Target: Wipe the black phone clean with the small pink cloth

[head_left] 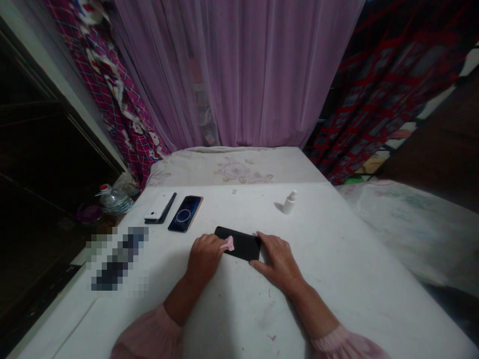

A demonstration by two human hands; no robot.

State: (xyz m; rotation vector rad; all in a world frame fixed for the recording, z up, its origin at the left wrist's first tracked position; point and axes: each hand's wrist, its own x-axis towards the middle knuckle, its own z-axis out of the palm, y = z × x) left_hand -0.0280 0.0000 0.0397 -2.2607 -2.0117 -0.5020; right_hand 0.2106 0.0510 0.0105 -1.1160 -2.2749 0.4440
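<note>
One black phone (pixel 243 243) is laid flat on the white cover (pixel 262 319), straight ahead and between the hands. Its right end is grasped by the right hand (pixel 279 259), with the thumb set at the near corner and the fingers at the far one. A pink cloth (pixel 229 243) is pinched by the left hand (pixel 205 254) and pressed to the left part of the phone; whether the phone's edge is also gripped there cannot be told. To the left, a blue phone (pixel 185 213) and a white phone (pixel 157 207) are set apart from it, and beyond the right hand a spray bottle (pixel 289 203) is stood upright. The black phone can be judged light, stiff and slick, its glass easily cracked or scratched, so it is best held by its edges and corners. The cloth can be taken as soft and easily bunched.
</note>
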